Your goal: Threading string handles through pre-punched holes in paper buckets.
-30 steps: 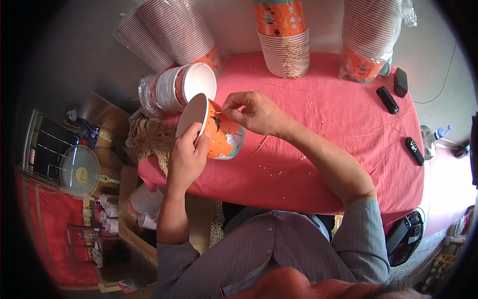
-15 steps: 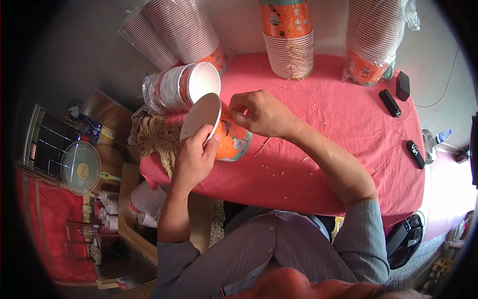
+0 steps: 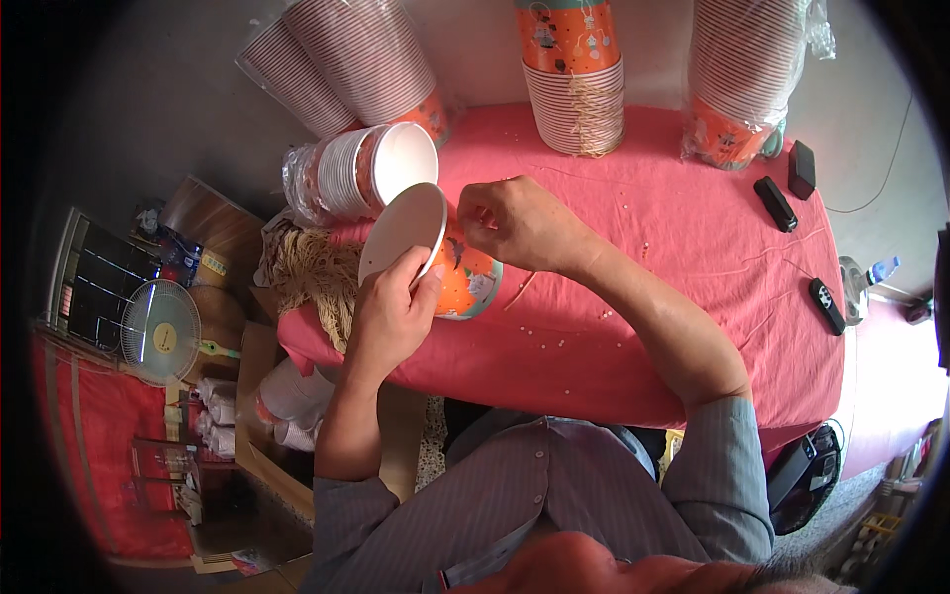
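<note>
My left hand point(image 3: 394, 307) grips an orange paper cup point(image 3: 465, 282) tilted on its side, its white inside point(image 3: 401, 233) facing left and up. My right hand point(image 3: 515, 223) pinches at the cup's rim with thumb and fingertips; what it pinches is too small to tell. Both hands hover over the left part of a table with a pink cloth point(image 3: 683, 297). A thin straw-coloured strand point(image 3: 522, 290) lies on the cloth beside the cup.
A sleeve of nested cups point(image 3: 361, 170) lies on its side behind my hands. Tall cup stacks point(image 3: 574, 74) point(image 3: 737, 79) point(image 3: 336, 59) stand at the back. Dark small devices point(image 3: 775, 203) point(image 3: 826, 305) lie at right. A bundle of pale string point(image 3: 312, 272) and a small fan point(image 3: 158, 332) sit left.
The cup has been turned so that its white inside faces more to the left, and my right hand has moved up along its rim.
</note>
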`<state>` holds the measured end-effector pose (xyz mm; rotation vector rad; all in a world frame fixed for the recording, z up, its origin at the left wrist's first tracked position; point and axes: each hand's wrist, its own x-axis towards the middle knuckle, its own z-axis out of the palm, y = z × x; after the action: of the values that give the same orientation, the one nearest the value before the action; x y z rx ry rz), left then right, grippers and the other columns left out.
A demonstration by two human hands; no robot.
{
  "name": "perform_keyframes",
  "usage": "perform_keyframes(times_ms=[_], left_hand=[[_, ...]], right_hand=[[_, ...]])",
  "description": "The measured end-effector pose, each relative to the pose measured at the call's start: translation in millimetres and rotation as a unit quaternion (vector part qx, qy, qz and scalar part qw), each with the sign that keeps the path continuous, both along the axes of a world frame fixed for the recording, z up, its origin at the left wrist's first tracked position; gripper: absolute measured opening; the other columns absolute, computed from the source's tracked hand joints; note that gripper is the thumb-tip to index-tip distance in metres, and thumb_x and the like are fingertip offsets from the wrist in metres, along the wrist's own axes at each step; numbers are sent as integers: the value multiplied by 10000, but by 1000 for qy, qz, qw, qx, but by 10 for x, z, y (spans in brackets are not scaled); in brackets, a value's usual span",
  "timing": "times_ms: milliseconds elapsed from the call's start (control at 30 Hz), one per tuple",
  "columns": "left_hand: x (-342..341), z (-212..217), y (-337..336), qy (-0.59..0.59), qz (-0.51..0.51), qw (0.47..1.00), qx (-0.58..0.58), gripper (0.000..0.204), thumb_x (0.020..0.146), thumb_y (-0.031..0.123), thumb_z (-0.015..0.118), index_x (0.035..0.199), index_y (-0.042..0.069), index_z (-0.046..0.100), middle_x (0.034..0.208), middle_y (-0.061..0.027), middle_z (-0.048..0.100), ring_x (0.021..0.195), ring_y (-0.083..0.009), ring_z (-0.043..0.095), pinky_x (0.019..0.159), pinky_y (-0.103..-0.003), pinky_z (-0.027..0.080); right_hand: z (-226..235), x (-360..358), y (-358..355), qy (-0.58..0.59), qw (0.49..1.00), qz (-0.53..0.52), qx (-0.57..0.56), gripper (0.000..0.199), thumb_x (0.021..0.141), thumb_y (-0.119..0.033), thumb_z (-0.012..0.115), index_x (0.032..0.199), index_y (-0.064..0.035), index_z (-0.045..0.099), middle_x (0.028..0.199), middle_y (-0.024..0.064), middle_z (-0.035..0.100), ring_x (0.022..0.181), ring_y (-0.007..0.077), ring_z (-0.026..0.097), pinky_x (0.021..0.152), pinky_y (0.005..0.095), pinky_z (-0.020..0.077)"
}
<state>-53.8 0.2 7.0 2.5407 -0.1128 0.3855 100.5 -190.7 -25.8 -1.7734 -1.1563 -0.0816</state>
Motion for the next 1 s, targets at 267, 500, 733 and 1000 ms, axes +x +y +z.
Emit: perform_keyframes(times_ms=[267, 500, 733, 1000], left_hand=[[12, 19, -75, -5, 5, 1000, 21, 170, 1066, 161, 667, 1061, -2, 618, 818, -252, 678, 789, -472, 705, 669, -516, 514], [62, -95, -116, -37, -15, 997, 66, 167, 1054, 157, 676, 1089, -1, 636, 822, -255, 675, 771, -469, 706, 666, -506, 521], [119, -86, -222, -7, -11, 993, 117, 201, 1064, 212, 683, 1087, 12, 677, 857, -244, 717, 832, -460, 732, 707, -530, 546], [412, -26, -9, -30, -12, 999, 31, 273, 1084, 256, 644, 1193, 19, 726, 1002, -249, 770, 950, -449, 758, 817, -510, 595]], right_hand=[[-11, 1, -6, -22, 1000, -10, 10, 156, 909, -91, 722, 1016, 18, 751, 884, 198, 779, 796, 375, 775, 744, 445, 620], [-60, 84, -26, 0, 1000, 3, -17, 202, 947, -139, 738, 1078, 7, 786, 949, 210, 803, 852, 360, 791, 792, 445, 624], [-59, 220, -88, 102, 990, 11, -95, 241, 954, -161, 729, 1111, 7, 801, 946, 175, 809, 870, 254, 783, 827, 400, 610], [-47, 268, -115, 168, 980, 28, -103, 253, 947, -171, 718, 1100, 9, 808, 899, 116, 794, 863, 192, 751, 827, 372, 597]])
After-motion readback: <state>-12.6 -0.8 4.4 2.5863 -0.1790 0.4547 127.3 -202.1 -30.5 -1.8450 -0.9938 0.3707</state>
